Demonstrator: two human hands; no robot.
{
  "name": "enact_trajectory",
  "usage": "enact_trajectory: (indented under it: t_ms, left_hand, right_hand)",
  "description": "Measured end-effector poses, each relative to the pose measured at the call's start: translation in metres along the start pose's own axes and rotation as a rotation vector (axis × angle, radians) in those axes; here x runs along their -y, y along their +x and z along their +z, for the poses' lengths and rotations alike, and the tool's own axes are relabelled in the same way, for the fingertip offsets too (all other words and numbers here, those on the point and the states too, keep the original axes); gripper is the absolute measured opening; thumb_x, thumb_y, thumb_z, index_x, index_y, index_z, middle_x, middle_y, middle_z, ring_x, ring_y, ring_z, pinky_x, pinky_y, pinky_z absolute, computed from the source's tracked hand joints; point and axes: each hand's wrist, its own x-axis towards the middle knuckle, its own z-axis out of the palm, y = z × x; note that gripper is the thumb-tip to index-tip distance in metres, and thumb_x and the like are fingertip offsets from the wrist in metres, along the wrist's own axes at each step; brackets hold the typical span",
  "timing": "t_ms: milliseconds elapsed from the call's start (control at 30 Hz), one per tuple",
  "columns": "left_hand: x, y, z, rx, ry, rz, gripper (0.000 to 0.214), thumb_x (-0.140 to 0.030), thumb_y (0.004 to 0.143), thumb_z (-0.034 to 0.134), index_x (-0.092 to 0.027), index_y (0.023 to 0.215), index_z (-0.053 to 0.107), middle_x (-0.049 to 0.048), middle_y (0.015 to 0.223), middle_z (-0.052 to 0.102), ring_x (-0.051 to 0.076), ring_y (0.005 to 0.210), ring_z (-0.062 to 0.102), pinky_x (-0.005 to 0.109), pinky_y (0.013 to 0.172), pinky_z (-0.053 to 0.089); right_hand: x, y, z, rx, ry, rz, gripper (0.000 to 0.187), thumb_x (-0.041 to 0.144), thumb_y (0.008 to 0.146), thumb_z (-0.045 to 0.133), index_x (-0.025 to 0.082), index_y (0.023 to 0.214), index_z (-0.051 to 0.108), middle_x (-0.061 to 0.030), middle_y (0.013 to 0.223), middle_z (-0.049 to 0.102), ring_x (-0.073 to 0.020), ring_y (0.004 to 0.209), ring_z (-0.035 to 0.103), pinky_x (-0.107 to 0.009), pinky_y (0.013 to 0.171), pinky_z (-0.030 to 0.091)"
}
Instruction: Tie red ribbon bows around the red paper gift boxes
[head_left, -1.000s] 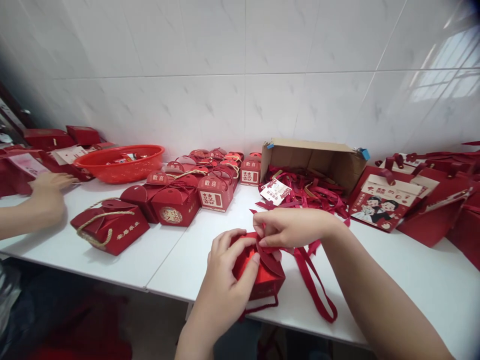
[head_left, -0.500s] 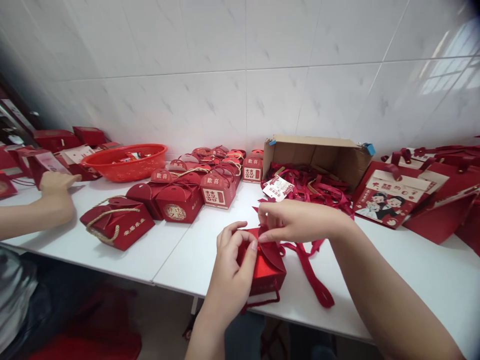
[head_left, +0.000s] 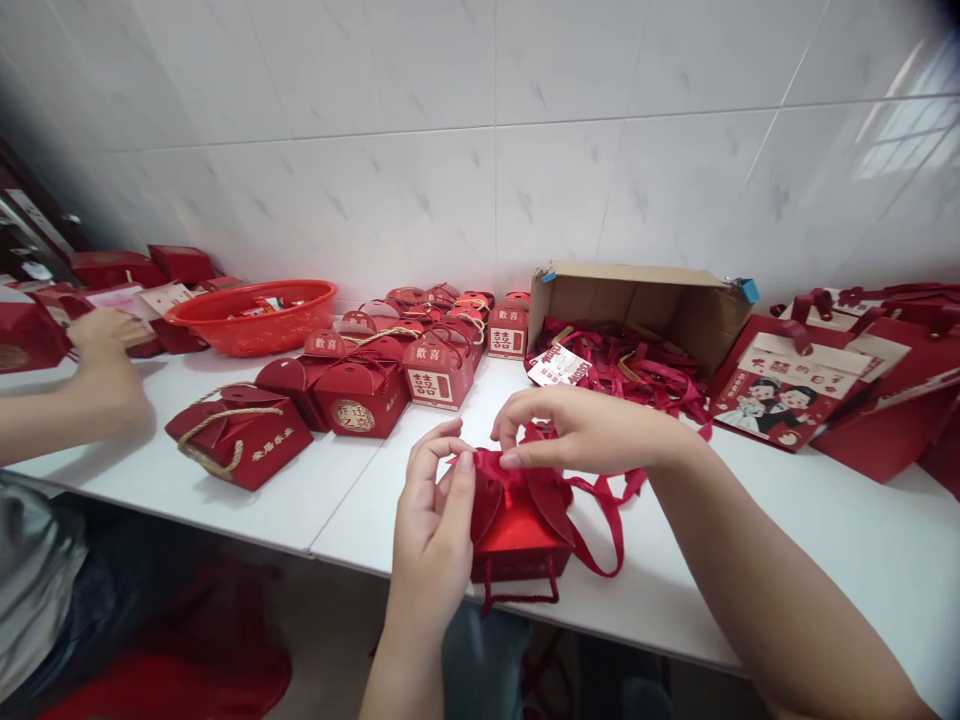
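Note:
At the table's front edge stands a small red gift box [head_left: 521, 562] with a dark red cord handle [head_left: 523, 598] hanging at its near side. My left hand [head_left: 433, 510] is at the box's upper left, thumb and forefinger closed on a dark red ribbon [head_left: 491, 464] over the lid. From above right, my right hand [head_left: 581, 430] pinches the same ribbon, its other fingers curled. A loop of ribbon [head_left: 611, 540] trails onto the table to the right of the box. My fingers partly cover the top of the lid.
A cardboard box [head_left: 637, 275] full of ribbons lies behind my right hand. Red gift bags [head_left: 780, 385] stand at right. Several red gift boxes [head_left: 360, 395], one with a rope handle [head_left: 240, 440], and a red basin [head_left: 262, 325] are at left. Another person's hand [head_left: 109, 330] reaches red boxes there.
Both hands have shifted left and drawn ribbon across the lid top. The gift box has turned to face me more squarely. The ribbon's trailing loop has pulled in closer; the other person's hand has moved.

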Motion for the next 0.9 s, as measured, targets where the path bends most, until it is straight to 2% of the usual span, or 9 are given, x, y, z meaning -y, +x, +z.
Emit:
enact_trajectory:
  t_ms: [133, 267, 367, 500, 667, 733, 767, 833, 900]
  left_hand:
    - [-0.003, -0.001, -0.015, 0.062, 0.225, -0.034, 0.029, -0.037, 0.079, 0.062, -0.025, 0.103, 0.05, 0.003, 0.109, 0.051, 0.016, 0.097, 0.052, 0.026, 0.082, 0.046]
    - [-0.009, -0.004, -0.028, 0.226, 0.425, -0.162, 0.039, -0.042, 0.076, 0.065, -0.027, 0.108, 0.048, 0.0022, 0.103, 0.051, 0.015, 0.083, 0.052, 0.029, 0.073, 0.048]
    - [-0.012, -0.003, -0.031, 0.293, 0.371, -0.241, 0.035, -0.044, 0.078, 0.062, -0.027, 0.105, 0.049, -0.0006, 0.089, 0.053, 0.013, 0.073, 0.054, 0.026, 0.065, 0.049]
    - [-0.013, 0.0, -0.032, 0.231, 0.256, -0.202, 0.026, -0.041, 0.082, 0.059, -0.024, 0.099, 0.051, -0.0027, 0.079, 0.054, 0.012, 0.07, 0.056, 0.022, 0.064, 0.049]
    - [-0.011, 0.003, -0.035, 0.227, 0.146, -0.228, 0.023, -0.039, 0.083, 0.058, -0.022, 0.098, 0.051, -0.0024, 0.082, 0.057, 0.012, 0.072, 0.058, 0.023, 0.066, 0.052]
    - [-0.011, 0.003, -0.035, 0.224, 0.11, -0.259, 0.023, -0.037, 0.083, 0.057, -0.022, 0.099, 0.051, -0.0034, 0.079, 0.056, 0.012, 0.072, 0.058, 0.024, 0.066, 0.053]
    - [-0.012, 0.002, -0.035, 0.216, 0.09, -0.276, 0.023, -0.037, 0.083, 0.057, -0.022, 0.1, 0.05, -0.0039, 0.077, 0.056, 0.011, 0.07, 0.058, 0.023, 0.066, 0.053]
    - [-0.013, 0.002, -0.034, 0.202, 0.047, -0.31, 0.023, -0.035, 0.083, 0.056, -0.022, 0.101, 0.05, -0.0042, 0.076, 0.056, 0.011, 0.068, 0.058, 0.023, 0.065, 0.053]
    - [-0.014, 0.001, -0.033, 0.196, 0.018, -0.331, 0.022, -0.034, 0.083, 0.056, -0.021, 0.101, 0.05, -0.0037, 0.076, 0.057, 0.012, 0.068, 0.058, 0.023, 0.065, 0.053]
  right_hand:
    - [0.003, -0.004, -0.004, -0.295, 0.186, -0.061, 0.018, 0.033, 0.084, 0.061, 0.016, 0.079, 0.061, 0.0006, 0.075, 0.06, -0.0109, 0.07, 0.055, -0.023, 0.064, 0.042]
    - [0.004, -0.012, -0.011, -0.66, 0.375, -0.151, 0.017, 0.034, 0.084, 0.063, 0.018, 0.081, 0.059, 0.002, 0.072, 0.057, -0.0095, 0.064, 0.054, -0.023, 0.059, 0.042]
    - [0.008, -0.02, -0.016, -0.838, 0.499, -0.294, 0.009, 0.029, 0.086, 0.061, 0.021, 0.083, 0.06, 0.0022, 0.073, 0.06, -0.01, 0.064, 0.057, -0.026, 0.064, 0.046]
    - [0.014, -0.039, -0.025, -1.003, 0.629, -0.448, 0.006, 0.024, 0.082, 0.066, 0.024, 0.076, 0.064, 0.0034, 0.071, 0.058, -0.0107, 0.064, 0.056, -0.029, 0.069, 0.047]
    - [0.012, -0.06, -0.035, -0.996, 0.768, -0.451, 0.017, 0.035, 0.09, 0.05, 0.042, 0.085, 0.064, 0.0065, 0.081, 0.061, -0.0115, 0.063, 0.051, -0.029, 0.062, 0.043]
    - [0.011, -0.057, -0.035, -0.952, 0.742, -0.4, 0.015, 0.038, 0.088, 0.049, 0.04, 0.084, 0.063, 0.0069, 0.072, 0.058, -0.0091, 0.051, 0.043, -0.027, 0.052, 0.036]
    - [0.011, -0.054, -0.034, -0.891, 0.727, -0.36, 0.012, 0.039, 0.086, 0.052, 0.037, 0.081, 0.063, 0.0068, 0.065, 0.054, -0.0077, 0.045, 0.036, -0.026, 0.047, 0.032]
    - [0.012, -0.043, -0.028, -0.686, 0.675, -0.246, 0.013, 0.039, 0.081, 0.06, 0.028, 0.076, 0.062, 0.0074, 0.054, 0.044, -0.0059, 0.04, 0.027, -0.025, 0.043, 0.025]
    - [0.013, -0.03, -0.018, -0.421, 0.54, -0.089, 0.016, 0.037, 0.078, 0.065, 0.022, 0.074, 0.063, 0.0067, 0.053, 0.045, -0.0058, 0.043, 0.033, -0.024, 0.044, 0.026]
